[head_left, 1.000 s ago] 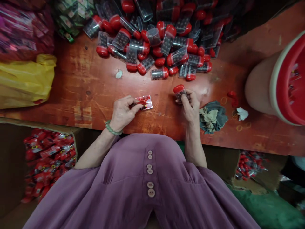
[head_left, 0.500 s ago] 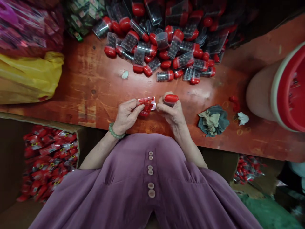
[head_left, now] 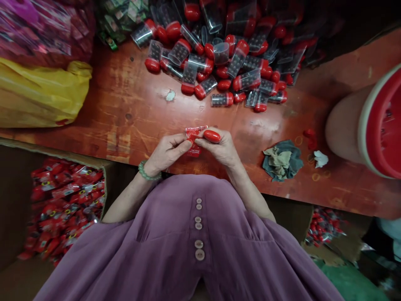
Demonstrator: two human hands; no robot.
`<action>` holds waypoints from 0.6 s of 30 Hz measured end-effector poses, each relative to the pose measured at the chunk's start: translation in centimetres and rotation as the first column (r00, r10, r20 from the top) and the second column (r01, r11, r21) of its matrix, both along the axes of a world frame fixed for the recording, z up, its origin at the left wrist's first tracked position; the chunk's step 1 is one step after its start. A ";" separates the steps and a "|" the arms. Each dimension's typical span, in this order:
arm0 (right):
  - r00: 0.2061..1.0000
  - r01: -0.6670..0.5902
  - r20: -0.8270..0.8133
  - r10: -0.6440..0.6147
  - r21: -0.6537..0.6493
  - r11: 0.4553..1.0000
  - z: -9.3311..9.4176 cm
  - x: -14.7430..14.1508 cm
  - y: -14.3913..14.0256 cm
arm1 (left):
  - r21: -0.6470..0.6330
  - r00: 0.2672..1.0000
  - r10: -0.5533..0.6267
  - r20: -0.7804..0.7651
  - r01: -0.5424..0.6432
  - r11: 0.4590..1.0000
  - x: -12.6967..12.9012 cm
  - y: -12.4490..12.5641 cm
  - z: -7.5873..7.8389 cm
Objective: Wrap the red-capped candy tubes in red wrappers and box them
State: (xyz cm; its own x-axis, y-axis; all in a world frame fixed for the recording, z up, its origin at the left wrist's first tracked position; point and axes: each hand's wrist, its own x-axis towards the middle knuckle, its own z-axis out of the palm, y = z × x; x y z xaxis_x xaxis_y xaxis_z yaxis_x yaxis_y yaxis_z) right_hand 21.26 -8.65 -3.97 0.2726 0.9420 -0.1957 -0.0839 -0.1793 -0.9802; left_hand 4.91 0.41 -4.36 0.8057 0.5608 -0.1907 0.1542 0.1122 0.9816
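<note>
At the far left end of the desk (head_left: 125,104) a yellow plastic bag (head_left: 40,94) lies slumped against its edge, with pink and purple packets (head_left: 40,29) heaped behind it. Below the desk's near edge, on the left, an open cardboard box (head_left: 62,205) holds a mass of red wrapped packs.

The left hand (head_left: 166,152), a green bead bracelet (head_left: 147,172) at its wrist, hovers just over the near edge at the desk's middle. Its thumb and fingers pinch a small red wrapper (head_left: 193,140), which stands between the two hands. The right hand (head_left: 224,150) meets it there: its fingertips touch the wrapper's right side, and its fingers are curled around a red-capped container (head_left: 212,136), of which only the red cap shows clearly; the body is hidden in the grip.

Along the far edge, from the middle rightward, lies a big pile of clear containers (head_left: 225,54) with red caps, filled with dark beads. A small white scrap (head_left: 170,95) sits alone before the pile.

Right of the hands a crumpled grey-green cloth (head_left: 282,159) lies near the near edge, then a white wad (head_left: 320,159). At the desk's right end stands a large tub (head_left: 363,125) with a red interior.
</note>
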 end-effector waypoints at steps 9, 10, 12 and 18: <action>0.993 -0.069 0.096 0.073 -0.044 0.997 -0.2 0.3 -0.7 | -0.285 0.995 -0.085 -0.056 0.065 0.956 0.1 -0.2 -0.1; 0.994 -0.066 0.084 0.069 -0.046 0.997 -0.1 0.3 -0.7 | -0.282 0.995 -0.079 -0.055 0.061 0.958 0.1 -0.3 -0.2; 0.997 -0.059 0.051 0.061 -0.045 0.997 0.1 0.4 -0.7 | -0.263 0.997 -0.055 -0.057 0.038 0.964 0.1 -0.4 -0.5; 0.992 -0.122 -0.013 0.122 -0.009 0.993 0.7 1.0 -1.0 | -0.234 0.998 0.020 -0.052 -0.032 0.972 0.6 -1.0 -0.7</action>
